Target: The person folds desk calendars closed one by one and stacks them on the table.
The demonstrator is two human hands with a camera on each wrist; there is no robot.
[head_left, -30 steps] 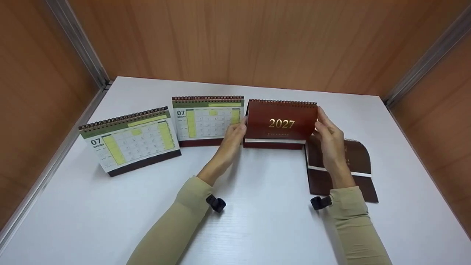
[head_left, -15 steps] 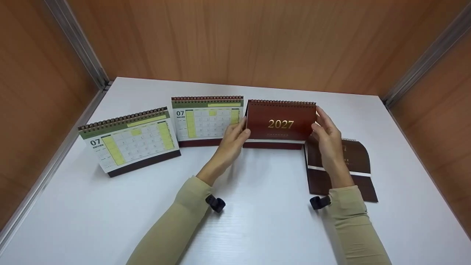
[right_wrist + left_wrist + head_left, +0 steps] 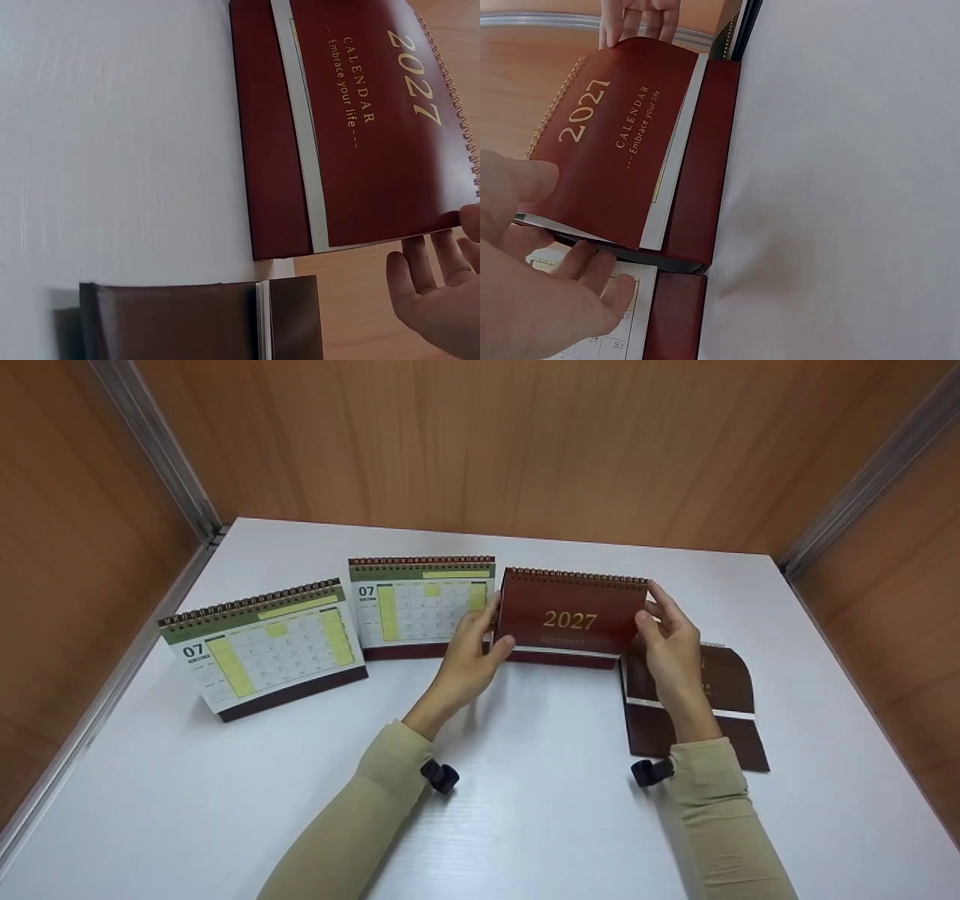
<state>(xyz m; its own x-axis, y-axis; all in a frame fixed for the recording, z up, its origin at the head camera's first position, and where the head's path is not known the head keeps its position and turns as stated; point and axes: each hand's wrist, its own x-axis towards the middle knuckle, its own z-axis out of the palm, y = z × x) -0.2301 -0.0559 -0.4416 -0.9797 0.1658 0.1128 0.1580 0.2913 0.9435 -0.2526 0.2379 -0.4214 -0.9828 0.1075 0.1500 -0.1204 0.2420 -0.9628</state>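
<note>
Wood-grain panels (image 3: 480, 442) enclose a white tabletop (image 3: 540, 825) at the back and both sides, with metal rails (image 3: 161, 457) running up the two rear corners. Two khaki sleeves, the left (image 3: 337, 817) and the right (image 3: 727, 825), reach in from the near edge.

Four spiral-bound desk calendars share the tabletop. The green-headed calendar with a dark base (image 3: 270, 649) stands at far left, angled, its page marked 07. Beside it a matching calendar with a red base (image 3: 409, 611) shows the same 07 page. The dark brown calendar (image 3: 727, 675) sits at right, nearer the person, its cover bowed and partly hidden by a hand. The red 2027 calendar (image 3: 574, 600) is right of centre, between the red-based one and the brown one, its top edge sloping down slightly to the right. Its base and the red-based neighbour's nearly meet; whether they touch is hard to tell.

The left hand (image 3: 466, 656) pinches the red calendar's left end, thumb on the cover, the other fingers parted from one another behind and below the edge. The right hand (image 3: 671, 649) pinches the upper right corner, thumb in front, fingers behind.

A black device (image 3: 442, 776) is fixed at the left cuff, and another (image 3: 651, 772) at the right. Gold lettering (image 3: 640, 124) on the red cover reads "CALENDAR" and "Embrace your life".
</note>
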